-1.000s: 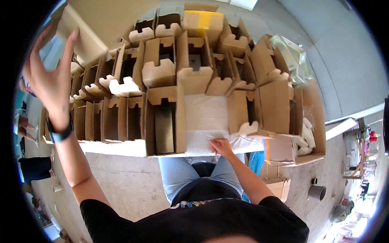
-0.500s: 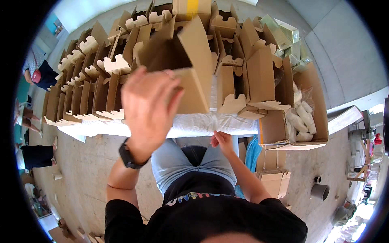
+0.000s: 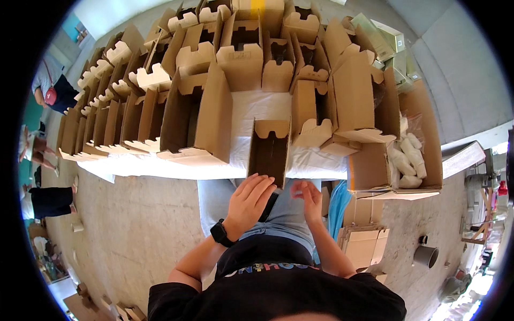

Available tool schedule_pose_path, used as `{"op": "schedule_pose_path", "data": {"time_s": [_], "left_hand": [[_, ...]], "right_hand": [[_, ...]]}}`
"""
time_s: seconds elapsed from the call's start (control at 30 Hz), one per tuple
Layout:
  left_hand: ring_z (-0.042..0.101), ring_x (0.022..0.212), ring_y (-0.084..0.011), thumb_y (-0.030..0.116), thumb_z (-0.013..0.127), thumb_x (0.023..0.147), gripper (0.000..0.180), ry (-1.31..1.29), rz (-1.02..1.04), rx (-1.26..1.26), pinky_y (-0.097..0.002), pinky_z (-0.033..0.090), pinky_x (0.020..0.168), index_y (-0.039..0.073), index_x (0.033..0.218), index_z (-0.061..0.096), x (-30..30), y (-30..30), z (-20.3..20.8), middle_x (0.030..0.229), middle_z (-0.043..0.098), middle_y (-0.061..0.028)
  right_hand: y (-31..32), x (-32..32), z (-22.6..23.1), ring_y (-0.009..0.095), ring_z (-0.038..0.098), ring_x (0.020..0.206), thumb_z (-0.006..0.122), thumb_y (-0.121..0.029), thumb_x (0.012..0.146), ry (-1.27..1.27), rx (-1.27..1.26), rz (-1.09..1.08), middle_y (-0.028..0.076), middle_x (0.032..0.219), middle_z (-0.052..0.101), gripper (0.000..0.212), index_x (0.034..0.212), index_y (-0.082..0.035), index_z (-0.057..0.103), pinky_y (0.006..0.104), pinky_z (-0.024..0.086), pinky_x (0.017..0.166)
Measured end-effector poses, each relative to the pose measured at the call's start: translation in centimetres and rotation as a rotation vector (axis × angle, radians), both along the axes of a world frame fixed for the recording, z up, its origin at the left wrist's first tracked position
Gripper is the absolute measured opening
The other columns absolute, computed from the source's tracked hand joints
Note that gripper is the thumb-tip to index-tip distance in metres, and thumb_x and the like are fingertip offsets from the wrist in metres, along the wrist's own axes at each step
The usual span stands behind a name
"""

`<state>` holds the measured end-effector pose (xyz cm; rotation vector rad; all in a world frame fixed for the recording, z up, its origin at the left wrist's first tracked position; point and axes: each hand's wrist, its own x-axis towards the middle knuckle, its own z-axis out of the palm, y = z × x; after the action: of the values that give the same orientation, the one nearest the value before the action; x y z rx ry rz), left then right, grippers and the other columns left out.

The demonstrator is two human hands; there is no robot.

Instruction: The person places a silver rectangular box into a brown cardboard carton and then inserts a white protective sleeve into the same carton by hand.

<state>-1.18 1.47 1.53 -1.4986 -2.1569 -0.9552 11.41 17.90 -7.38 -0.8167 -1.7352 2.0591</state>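
A narrow brown cardboard box, open at the top, stands at the near edge of the white-covered table, its dark inside showing. My left hand, with a black watch on the wrist, has its fingers hooked over the box's near edge. Beside the box's near right corner is my right hand, raised above my lap. Its fingers look bent, but motion blurs their tips, and I make out nothing in them. Left of the narrow box stands a larger open cardboard box with a notched front flap.
Rows of open cardboard boxes fill the left and back of the table. At the right, a big carton holds white wrapped pieces. Behind it are pale green boxes. Flattened cardboard leans below the table. People stand at far left.
The larger box my left hand was at has gone left into the front row. My left hand has come down to the narrow box, now visible at the table edge. My right hand has shifted slightly right.
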Motion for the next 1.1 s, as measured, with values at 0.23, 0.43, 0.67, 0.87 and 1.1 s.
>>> {"op": "schedule_pose_path", "data": {"time_s": [0.23, 0.43, 0.67, 0.87, 1.1], "left_hand": [[0.057, 0.105, -0.0235, 0.010, 0.057, 0.075, 0.030, -0.066, -0.079, -0.070, -0.0402, 0.044, 0.096, 0.003, 0.103, 0.064, 0.1, -1.1, -1.0, 0.110, 0.060, -0.0087], [0.055, 0.109, -0.0246, 0.009, 0.063, 0.074, 0.030, -0.089, 0.036, -0.003, -0.0432, 0.041, 0.098, 0.011, 0.104, 0.067, 1.3, -1.1, -2.4, 0.114, 0.058, -0.0075], [0.045, 0.120, -0.0375, 0.004, 0.067, 0.075, 0.036, -0.161, 0.310, 0.067, -0.0485, 0.036, 0.101, 0.021, 0.107, 0.069, 1.5, -1.4, -3.4, 0.130, 0.045, -0.0175], [0.030, 0.132, -0.0475, 0.005, 0.066, 0.080, 0.039, -0.467, 0.279, 0.138, -0.0472, 0.032, 0.104, 0.017, 0.117, 0.064, -0.2, -0.8, -2.0, 0.145, 0.025, -0.0282], [0.026, 0.134, -0.0468, 0.015, 0.061, 0.086, 0.049, -0.580, 0.173, 0.092, -0.0453, 0.030, 0.106, 0.002, 0.132, 0.047, -0.5, -1.1, -1.3, 0.147, 0.019, -0.0303]], "right_hand": [[-2.2, -4.9, 9.5, 0.032, 0.042, 0.129, 0.057, -0.020, 0.091, 0.050, 0.472, 0.119, 0.024, 0.137, 0.041, 0.063, 0.141, 0.000, 0.026, 0.0402, 0.043, 0.096], [-2.7, -5.9, 9.5, 0.038, 0.063, 0.089, 0.058, 0.000, 0.080, -0.088, 0.753, 0.051, 0.029, 0.116, 0.056, 0.070, 0.142, -0.004, 0.026, 0.0389, 0.052, 0.069], [-2.8, -6.8, 10.3, 0.037, 0.065, 0.073, 0.051, 0.008, 0.079, -0.047, 0.971, -0.034, 0.025, 0.105, 0.061, 0.059, 0.136, -0.006, 0.040, 0.0394, 0.052, 0.058], [-2.3, -9.9, 9.2, 0.038, 0.064, 0.077, 0.051, 0.007, 0.079, -0.054, 0.987, -0.051, 0.022, 0.107, 0.062, 0.051, 0.128, -0.004, 0.047, 0.0403, 0.053, 0.063], [-1.5, -10.6, 9.0, 0.036, 0.064, 0.079, 0.052, 0.005, 0.079, -0.060, 0.926, -0.030, 0.023, 0.101, 0.063, 0.045, 0.124, -0.001, 0.051, 0.0405, 0.052, 0.067]]}}
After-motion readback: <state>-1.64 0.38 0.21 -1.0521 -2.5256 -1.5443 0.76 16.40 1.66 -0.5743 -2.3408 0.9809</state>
